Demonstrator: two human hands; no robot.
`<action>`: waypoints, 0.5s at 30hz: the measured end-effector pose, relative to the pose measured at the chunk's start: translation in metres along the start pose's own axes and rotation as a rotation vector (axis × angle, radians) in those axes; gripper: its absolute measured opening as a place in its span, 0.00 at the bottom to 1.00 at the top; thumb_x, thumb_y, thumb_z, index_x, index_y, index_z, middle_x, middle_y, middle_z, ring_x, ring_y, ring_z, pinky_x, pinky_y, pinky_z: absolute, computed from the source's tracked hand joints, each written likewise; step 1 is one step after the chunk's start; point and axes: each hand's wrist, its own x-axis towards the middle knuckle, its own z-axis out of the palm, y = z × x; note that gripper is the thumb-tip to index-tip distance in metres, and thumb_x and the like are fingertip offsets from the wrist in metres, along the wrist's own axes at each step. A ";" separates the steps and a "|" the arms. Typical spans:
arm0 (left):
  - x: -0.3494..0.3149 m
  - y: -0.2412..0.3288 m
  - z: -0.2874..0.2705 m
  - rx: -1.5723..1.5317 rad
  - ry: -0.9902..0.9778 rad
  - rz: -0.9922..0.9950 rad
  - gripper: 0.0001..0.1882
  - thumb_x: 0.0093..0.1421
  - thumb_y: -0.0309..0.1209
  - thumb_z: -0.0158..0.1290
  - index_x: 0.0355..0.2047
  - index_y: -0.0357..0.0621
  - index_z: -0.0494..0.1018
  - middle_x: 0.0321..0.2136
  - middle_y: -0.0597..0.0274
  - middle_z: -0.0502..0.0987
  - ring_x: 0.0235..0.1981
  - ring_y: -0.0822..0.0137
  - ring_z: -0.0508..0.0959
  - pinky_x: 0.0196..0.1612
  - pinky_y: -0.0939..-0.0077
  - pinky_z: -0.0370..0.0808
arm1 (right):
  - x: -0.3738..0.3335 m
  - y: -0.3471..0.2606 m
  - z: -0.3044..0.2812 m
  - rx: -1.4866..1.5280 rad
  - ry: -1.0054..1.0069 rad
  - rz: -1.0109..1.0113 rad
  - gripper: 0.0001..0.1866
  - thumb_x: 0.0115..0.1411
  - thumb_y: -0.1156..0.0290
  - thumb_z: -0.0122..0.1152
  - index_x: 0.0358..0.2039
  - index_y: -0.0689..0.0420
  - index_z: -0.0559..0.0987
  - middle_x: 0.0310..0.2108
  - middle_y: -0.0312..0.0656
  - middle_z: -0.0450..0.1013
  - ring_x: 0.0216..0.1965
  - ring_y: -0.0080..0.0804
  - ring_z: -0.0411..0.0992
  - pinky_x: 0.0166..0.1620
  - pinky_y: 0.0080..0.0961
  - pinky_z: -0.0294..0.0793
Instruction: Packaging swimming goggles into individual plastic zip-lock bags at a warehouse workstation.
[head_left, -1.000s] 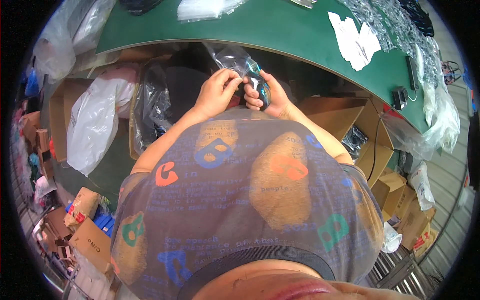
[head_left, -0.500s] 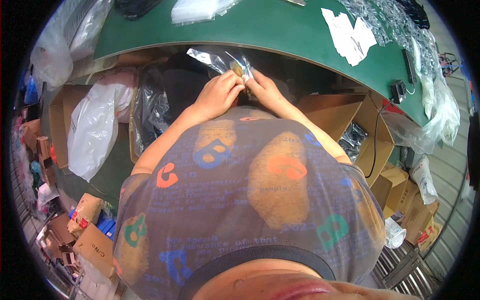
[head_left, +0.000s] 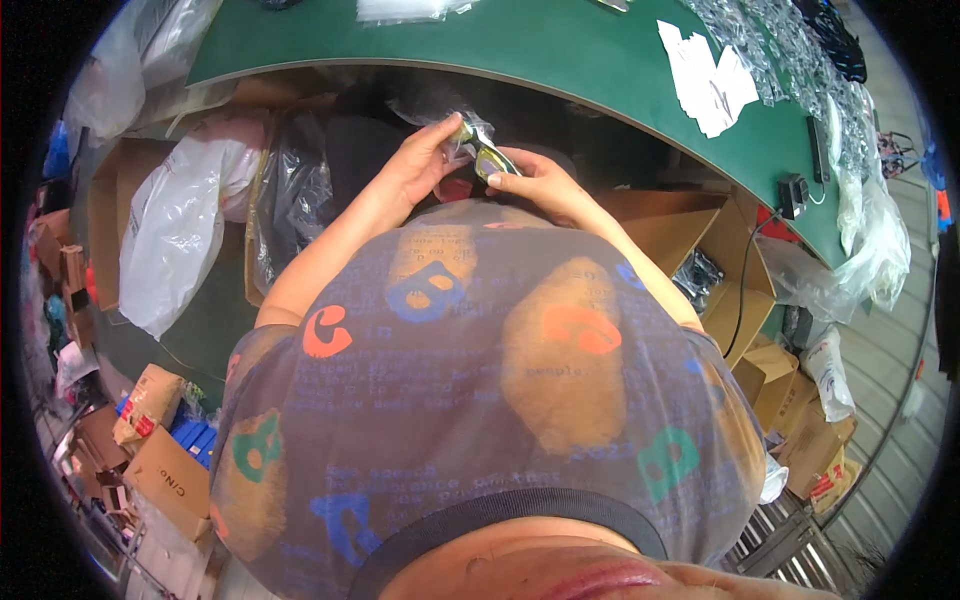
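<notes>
Both hands hold a pair of sunglasses [head_left: 491, 163] with yellow-green shiny lenses, just past the front of my shirt and below the table's near edge. My left hand [head_left: 425, 160] is closed on its far left end, by a crumpled clear plastic bag [head_left: 428, 106]. Whether the bag still wraps part of the frame, I cannot tell. The right end is pinched between thumb and fingers of my right hand [head_left: 540, 182]. The glasses slant down from left to right.
Ahead curves a green table [head_left: 560, 50] bearing white paper slips [head_left: 705, 82], clear plastic packaging [head_left: 745, 50] and a black adapter [head_left: 794, 194] with a cable. A white plastic bag [head_left: 175, 245] hangs over a carton at left. An open cardboard box [head_left: 745, 275] stands at right.
My hands have moved apart and the sunglasses now show between them, one lens plainly visible. Earlier they were close together over the clear bag, which has shifted behind.
</notes>
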 end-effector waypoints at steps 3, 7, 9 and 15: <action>0.002 -0.006 -0.008 -0.085 -0.058 -0.099 0.19 0.70 0.45 0.55 0.52 0.46 0.75 0.47 0.60 0.82 0.51 0.65 0.80 0.59 0.62 0.74 | -0.010 -0.003 0.003 -0.187 0.071 -0.046 0.36 0.64 0.68 0.69 0.69 0.58 0.64 0.47 0.40 0.76 0.47 0.30 0.76 0.54 0.30 0.75; 0.010 -0.008 -0.008 -0.098 -0.117 -0.143 0.20 0.71 0.48 0.54 0.52 0.47 0.75 0.48 0.60 0.81 0.52 0.64 0.80 0.60 0.59 0.74 | -0.004 0.001 -0.006 0.015 -0.006 -0.086 0.45 0.64 0.71 0.68 0.74 0.52 0.50 0.47 0.43 0.77 0.48 0.32 0.78 0.49 0.29 0.78; 0.017 -0.012 -0.013 -0.080 -0.111 -0.188 0.24 0.71 0.51 0.52 0.55 0.45 0.73 0.50 0.58 0.81 0.54 0.60 0.79 0.62 0.60 0.71 | 0.002 -0.003 -0.014 0.055 -0.075 0.018 0.43 0.65 0.71 0.67 0.73 0.51 0.53 0.48 0.41 0.77 0.48 0.32 0.79 0.47 0.28 0.80; 0.011 -0.014 -0.005 0.074 0.070 -0.166 0.32 0.66 0.53 0.57 0.61 0.44 0.69 0.57 0.52 0.75 0.60 0.59 0.72 0.61 0.59 0.71 | 0.013 0.015 -0.015 0.111 0.084 0.007 0.28 0.67 0.70 0.64 0.65 0.50 0.65 0.53 0.41 0.75 0.52 0.35 0.78 0.44 0.29 0.84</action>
